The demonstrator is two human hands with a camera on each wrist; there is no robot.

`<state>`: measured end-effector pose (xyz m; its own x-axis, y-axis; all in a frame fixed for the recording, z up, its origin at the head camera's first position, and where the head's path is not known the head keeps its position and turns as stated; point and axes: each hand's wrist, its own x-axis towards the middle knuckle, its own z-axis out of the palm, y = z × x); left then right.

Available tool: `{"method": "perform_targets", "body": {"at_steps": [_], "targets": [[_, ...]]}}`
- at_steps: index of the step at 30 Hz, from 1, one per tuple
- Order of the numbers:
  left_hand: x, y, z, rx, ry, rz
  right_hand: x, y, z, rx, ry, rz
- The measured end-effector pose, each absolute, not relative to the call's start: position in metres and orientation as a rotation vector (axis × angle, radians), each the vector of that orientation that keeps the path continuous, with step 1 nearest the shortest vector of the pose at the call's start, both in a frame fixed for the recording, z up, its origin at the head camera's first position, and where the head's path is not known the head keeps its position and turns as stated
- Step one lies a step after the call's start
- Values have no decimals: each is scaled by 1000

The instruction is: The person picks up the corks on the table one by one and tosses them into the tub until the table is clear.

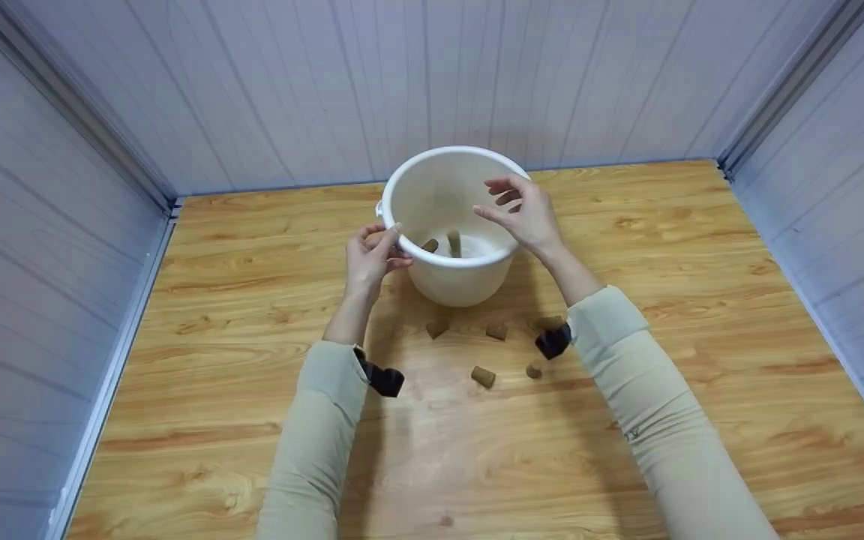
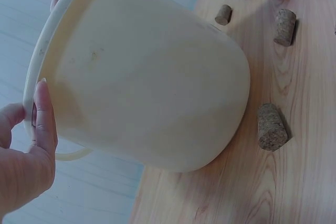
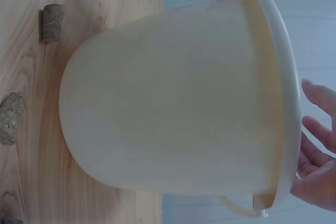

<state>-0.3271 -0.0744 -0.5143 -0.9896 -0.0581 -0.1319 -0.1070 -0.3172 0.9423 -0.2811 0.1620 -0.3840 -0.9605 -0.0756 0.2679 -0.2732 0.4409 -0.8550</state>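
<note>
A white bucket (image 1: 458,285) stands upright on the wood-patterned surface. My left hand (image 1: 369,260) pinches its rim at the near left, thumb on top and fingers outside, as the left wrist view also shows for that hand (image 2: 29,166). Over the right side of the opening is my right hand (image 1: 528,217), fingers parted with nothing between them; the right wrist view has this hand (image 3: 317,177) beside the rim. Inside the bucket, one cork (image 1: 430,245) appears at the left, and a second, blurred cork (image 1: 454,243) is near the middle; whether it touches the bottom I cannot tell.
Several corks lie in front of the bucket, among them one cork (image 1: 483,376) nearest me and another cork (image 1: 437,329) close to its base. My right wrist camera (image 1: 553,341) partly covers one. Pale panel walls (image 1: 432,82) enclose the back and sides.
</note>
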Motion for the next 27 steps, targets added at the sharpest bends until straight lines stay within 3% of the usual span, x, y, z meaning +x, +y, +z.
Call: {"method": "perform_targets", "body": {"at_steps": [2, 23, 27], "targets": [[-337, -76, -528, -211, 1787, 2521, -280, 163, -385, 305, -2481, 1548], [-280, -69, -440, -249, 1787, 2533, -251, 189, -384, 346, -2293, 1554], [-326, -78, -507, -202, 1809, 2563, -237, 195, -376, 334, -2288, 1584]]}}
